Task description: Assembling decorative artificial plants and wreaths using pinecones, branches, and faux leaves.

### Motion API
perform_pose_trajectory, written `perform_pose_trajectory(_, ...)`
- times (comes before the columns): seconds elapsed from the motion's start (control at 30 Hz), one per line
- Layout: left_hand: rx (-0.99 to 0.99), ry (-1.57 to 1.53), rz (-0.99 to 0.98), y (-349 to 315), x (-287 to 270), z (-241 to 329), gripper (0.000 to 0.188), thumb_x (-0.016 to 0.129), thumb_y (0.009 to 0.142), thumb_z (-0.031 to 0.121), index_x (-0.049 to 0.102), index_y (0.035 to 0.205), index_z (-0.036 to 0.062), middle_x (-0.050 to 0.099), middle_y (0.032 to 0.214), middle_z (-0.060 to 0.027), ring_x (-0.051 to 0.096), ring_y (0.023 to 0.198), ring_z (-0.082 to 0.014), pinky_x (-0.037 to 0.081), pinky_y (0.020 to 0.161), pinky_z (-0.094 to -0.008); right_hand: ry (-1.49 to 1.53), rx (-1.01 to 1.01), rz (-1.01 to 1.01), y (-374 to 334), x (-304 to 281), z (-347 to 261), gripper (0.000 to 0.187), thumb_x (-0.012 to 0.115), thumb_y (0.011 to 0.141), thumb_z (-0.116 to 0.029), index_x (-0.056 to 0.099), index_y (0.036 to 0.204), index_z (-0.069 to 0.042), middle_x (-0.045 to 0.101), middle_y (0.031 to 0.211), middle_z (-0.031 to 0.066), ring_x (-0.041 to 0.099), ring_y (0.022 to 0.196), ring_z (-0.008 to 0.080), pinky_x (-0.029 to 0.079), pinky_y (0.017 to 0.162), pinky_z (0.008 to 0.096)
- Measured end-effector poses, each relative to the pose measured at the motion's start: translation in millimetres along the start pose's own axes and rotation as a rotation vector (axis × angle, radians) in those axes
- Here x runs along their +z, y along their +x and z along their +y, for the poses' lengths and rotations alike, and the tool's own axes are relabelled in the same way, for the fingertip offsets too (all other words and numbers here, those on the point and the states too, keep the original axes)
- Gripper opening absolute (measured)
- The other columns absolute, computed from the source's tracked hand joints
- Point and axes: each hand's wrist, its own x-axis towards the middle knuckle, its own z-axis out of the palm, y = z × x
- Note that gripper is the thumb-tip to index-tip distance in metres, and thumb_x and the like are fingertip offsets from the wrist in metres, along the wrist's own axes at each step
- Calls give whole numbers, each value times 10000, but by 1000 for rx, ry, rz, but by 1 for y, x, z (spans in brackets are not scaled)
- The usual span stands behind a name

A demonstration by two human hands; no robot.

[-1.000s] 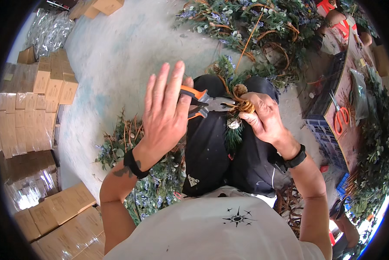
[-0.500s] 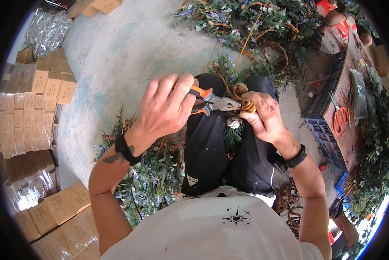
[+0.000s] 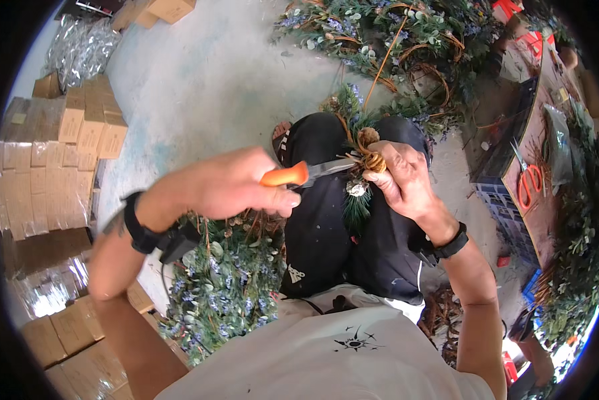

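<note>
My left hand (image 3: pixel 236 185) is closed round the orange handles of a pair of pliers (image 3: pixel 286 175). The metal jaws point right and reach the coiled brown vine (image 3: pixel 375 162) of a floral garland; whether they grip it I cannot tell. Pinching that coil between thumb and fingers is my right hand (image 3: pixel 403 177). The garland (image 3: pixel 354 213), with green needle sprigs, lies over and between my knees. A brown pine cone (image 3: pixel 368 137) sits just above the coil, and a whitish cone (image 3: pixel 357 189) just below it.
Leafy garlands with blue flowers (image 3: pixel 373 40) lie on the floor ahead, and more (image 3: pixel 223 280) lie at my left leg. Cardboard boxes (image 3: pixel 46 173) are stacked at left. To the right, orange-handled scissors (image 3: pixel 529 185) rest on a board above a blue crate (image 3: pixel 506 210).
My left hand has drawn left and turned with the pliers, its elbow swinging outward. The right hand keeps its pinch on the coil in nearly the same place.
</note>
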Motion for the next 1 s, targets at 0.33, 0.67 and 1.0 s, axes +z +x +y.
perform_pose_trajectory(0.33,725,695,1149,54,57,-24,222,810,765,127,643,830,-4,646,1298,-144,648,1040,-317,508,863,-427,53,36,-43,-4,-2,1,385,784,883,-249,639,1176,-46,701,1057,187,695,925,403,577,787,468)
perform_pose_trajectory(0.67,822,549,897,88,39,-14,151,782,799,131,701,840,10,699,1098,-80,682,875,-277,518,736,-395,104,5,-117,-6,-3,5,394,755,885,-194,630,1232,-54,687,1123,194,685,983,416,577,841,471)
perform_pose_trajectory(1.0,241,-46,657,52,39,-8,148,706,933,123,685,960,-21,727,1088,-96,690,1000,-195,512,913,-316,14,64,-23,-7,-5,-2,416,767,904,-286,634,1199,-24,698,1094,192,684,965,417,569,817,473)
